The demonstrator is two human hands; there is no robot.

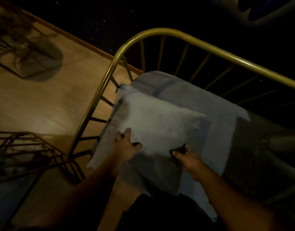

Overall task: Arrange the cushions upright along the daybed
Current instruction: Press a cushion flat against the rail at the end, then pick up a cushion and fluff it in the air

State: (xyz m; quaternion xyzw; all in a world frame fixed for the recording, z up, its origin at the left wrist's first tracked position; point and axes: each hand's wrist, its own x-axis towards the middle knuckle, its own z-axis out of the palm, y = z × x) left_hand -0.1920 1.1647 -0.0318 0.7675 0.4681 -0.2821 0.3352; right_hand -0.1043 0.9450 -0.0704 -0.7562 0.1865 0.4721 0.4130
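Note:
A pale grey square cushion (156, 124) lies tilted over the end of the daybed, its far corners toward the brass rail (201, 41). My left hand (126, 144) presses on its near left edge, fingers spread along the fabric. My right hand (186, 157) grips its near right edge, fingers curled into the cover. A second pale cushion (103, 147) leans beneath it against the curved side rail. The daybed mattress (226, 117) carries a grey cover with faint blue stripes.
The brass frame with thin spindles (93, 107) curves round the daybed's end. A wooden floor (51, 97) spreads to the left. A dark wire rack (26, 152) stands at the left edge; a blurred wire object (26, 52) is farther back. Right of the bed is dark.

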